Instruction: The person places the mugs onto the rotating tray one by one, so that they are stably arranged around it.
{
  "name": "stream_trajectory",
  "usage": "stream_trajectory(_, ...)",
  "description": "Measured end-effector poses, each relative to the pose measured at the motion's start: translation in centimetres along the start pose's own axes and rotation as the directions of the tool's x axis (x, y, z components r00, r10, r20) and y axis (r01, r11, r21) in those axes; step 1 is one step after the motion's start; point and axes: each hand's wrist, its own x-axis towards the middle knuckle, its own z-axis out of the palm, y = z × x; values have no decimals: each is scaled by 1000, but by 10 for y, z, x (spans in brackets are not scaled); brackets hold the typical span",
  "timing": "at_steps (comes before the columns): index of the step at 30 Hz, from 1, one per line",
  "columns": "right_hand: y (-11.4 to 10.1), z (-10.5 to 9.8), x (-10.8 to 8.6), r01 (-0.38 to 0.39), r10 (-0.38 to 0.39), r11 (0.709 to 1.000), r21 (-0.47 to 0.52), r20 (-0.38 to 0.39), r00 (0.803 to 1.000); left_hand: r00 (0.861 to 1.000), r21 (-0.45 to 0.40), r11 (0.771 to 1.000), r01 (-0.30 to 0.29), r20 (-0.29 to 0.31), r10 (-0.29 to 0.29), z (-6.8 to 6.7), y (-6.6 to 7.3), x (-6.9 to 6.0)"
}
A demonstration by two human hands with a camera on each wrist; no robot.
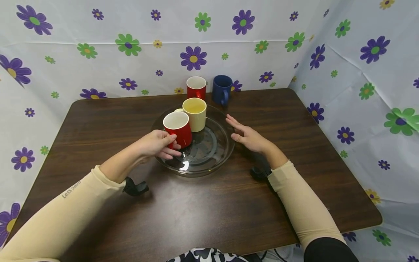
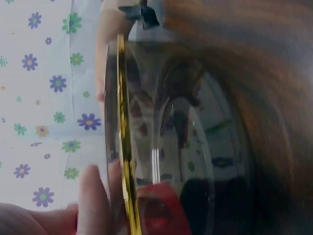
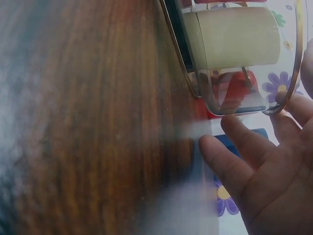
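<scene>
A round smoky see-through tray (image 1: pixel 209 165) with a raised rim stands on the table. In its left part is a red mug (image 1: pixel 182 136), white inside; my left hand (image 1: pixel 158 145) pinches its handle, with some fingers extended over the tray. Just behind that mug, a pale yellow mug (image 1: pixel 198 120) stands upright in the tray. My right hand (image 1: pixel 250 138) is beside the tray's right rim, fingers spread and nearly straight. In the right wrist view its fingertips (image 3: pixel 232 125) come up to the tray wall. The left wrist view shows the front red mug (image 2: pixel 164 213) only partly.
Behind the tray, a second red mug (image 1: pixel 196 89) and a blue mug (image 1: pixel 222 89) stand near the table's back edge. The brown wooden table (image 1: pixel 193 214) has rounded corners. A flower-patterned sheet (image 1: pixel 131 72) hangs behind and on the right.
</scene>
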Motion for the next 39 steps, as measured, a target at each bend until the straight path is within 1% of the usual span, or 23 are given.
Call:
stream_trajectory(5,1,0,0,-5,5,1000,1,-1,1000,999,-3,1000,-15,-32,15,7,-3,2)
stream_trajectory(8,2,0,0,-7,7,1000,-3,-1,1000,1000,5,1000,-12,-28,13,10,-5,5)
stream_trajectory(10,2,0,0,-9,9,1000,-6,-1,1000,1000,7,1000,-18,-14,18,10,-5,6)
stream_trajectory(13,2,0,1,-8,8,1000,1,-4,1000,1000,-3,1000,-13,-9,13,10,-5,7)
stream_trajectory(18,3,0,2,-2,2,1000,12,-1,1000,1000,-64,998,4,-19,-6,12,-2,8)
stream_trajectory(23,4,0,1,-7,7,1000,6,-6,1000,1000,-128,992,16,7,-15,15,0,10)
stream_trajectory(25,-8,-1,-1,-11,11,1000,15,-1,1000,1000,-152,988,22,9,-21,16,1,11)
stream_trajectory(30,-40,-3,-7,-27,26,999,34,7,1000,1000,-188,982,27,-10,-29,20,1,11)
stream_trajectory(36,-41,-3,-7,-22,22,999,28,3,1000,999,-206,978,31,-23,-36,22,1,11)
stream_trajectory(39,-37,-2,-6,-22,22,999,33,4,1000,999,-214,976,30,-27,-37,23,1,11)
